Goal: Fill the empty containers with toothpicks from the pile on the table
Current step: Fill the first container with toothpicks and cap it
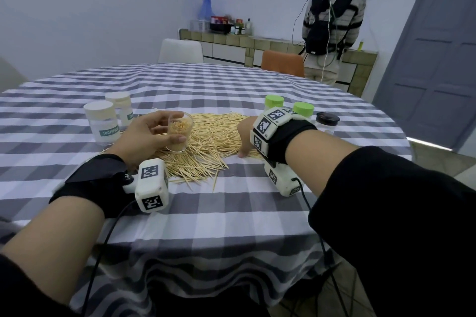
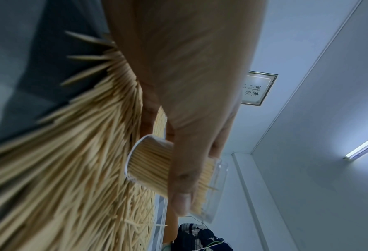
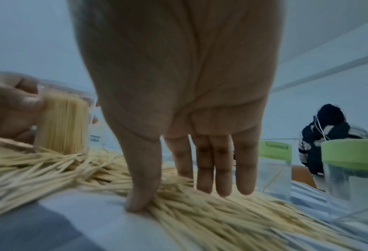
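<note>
A wide pile of toothpicks [image 1: 213, 136] lies on the checked tablecloth [image 1: 231, 213]. My left hand [image 1: 152, 134] grips a lidless clear container [image 1: 179, 134] packed with upright toothpicks, its base on the left part of the pile. The left wrist view shows this container [image 2: 150, 166] pinched between thumb and fingers of the left hand [image 2: 178, 169], above the pile [image 2: 60, 169]. My right hand [image 1: 244, 136] points straight fingers down at the pile's right side. In the right wrist view the right hand [image 3: 178, 198] has its thumb tip pressed on the toothpicks [image 3: 200, 212] and holds nothing.
Two cream-lidded containers [image 1: 101, 121] [image 1: 121, 108] stand left of the pile. Two green-lidded ones [image 1: 274, 103] [image 1: 303, 109] and a black-lidded jar [image 1: 327, 122] stand to its right, close behind my right hand. A person [image 1: 332, 20] stands at the far counter, beyond two chairs.
</note>
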